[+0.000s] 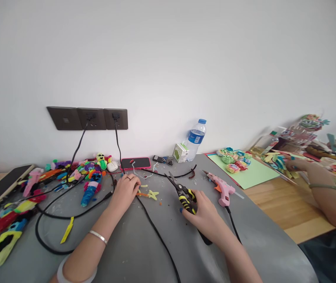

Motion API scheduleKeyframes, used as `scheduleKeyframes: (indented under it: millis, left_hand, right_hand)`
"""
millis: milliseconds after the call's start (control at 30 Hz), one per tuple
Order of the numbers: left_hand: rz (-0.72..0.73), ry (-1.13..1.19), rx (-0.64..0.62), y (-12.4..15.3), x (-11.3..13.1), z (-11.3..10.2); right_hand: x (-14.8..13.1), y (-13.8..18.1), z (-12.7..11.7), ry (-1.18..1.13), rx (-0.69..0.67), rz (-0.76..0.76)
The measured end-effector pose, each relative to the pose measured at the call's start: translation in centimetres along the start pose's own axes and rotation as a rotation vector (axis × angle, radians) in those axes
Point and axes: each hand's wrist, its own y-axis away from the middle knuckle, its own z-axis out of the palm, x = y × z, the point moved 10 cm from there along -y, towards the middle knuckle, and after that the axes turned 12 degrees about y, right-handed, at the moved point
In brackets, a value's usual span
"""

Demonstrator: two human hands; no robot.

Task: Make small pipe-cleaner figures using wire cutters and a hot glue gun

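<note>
My right hand (pixel 201 214) is wrapped round the handles of black and yellow pliers (pixel 183 193), whose slim jaws point away and to the left. My left hand (pixel 127 191) wears a ring, and its fingers are bent down to the grey table. From its fingertips sticks out an orange and yellow pipe cleaner piece (pixel 152 194), lying low on the tabletop; the fingertips themselves are partly hidden. A black cable (pixel 153 226) passes under this hand. Right of the pliers lies a pink glue gun (pixel 222 188) with its nozzle to the back left.
Pipe cleaner figures (pixel 91 188) and looped black cables crowd the left. Behind are a phone (pixel 136 163), keys (pixel 167 160), a small box (pixel 180 153) and a water bottle (pixel 196 139). At right, paper flowers (pixel 235 160) lie on green paper; another person's hands work beyond.
</note>
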Motion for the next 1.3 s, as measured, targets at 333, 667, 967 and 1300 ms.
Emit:
scheduleKeyframes:
  millis: [333,667,967,1300]
  left_hand:
    - [-0.160,0.533,0.250,0.5,-0.1,-2.9]
    - [-0.164,0.573,0.334,0.6,-0.8,-3.5]
    - [-0.088,0.543,0.153,0.2,0.6,-1.9]
    - [-0.085,0.652,0.234,-0.2,-0.5,-3.0]
  right_hand:
    - [1.3,-1.2,2.6,0.265,0.277,0.050]
    - [-1.9,-3.7,-0.1,-0.072,0.449,-0.163]
    - [-14.0,-8.9,3.7,-0.840,-0.244,-0.541]
    - [-13.4,-10.7,6.8,-1.063,-0.412,-0.488]
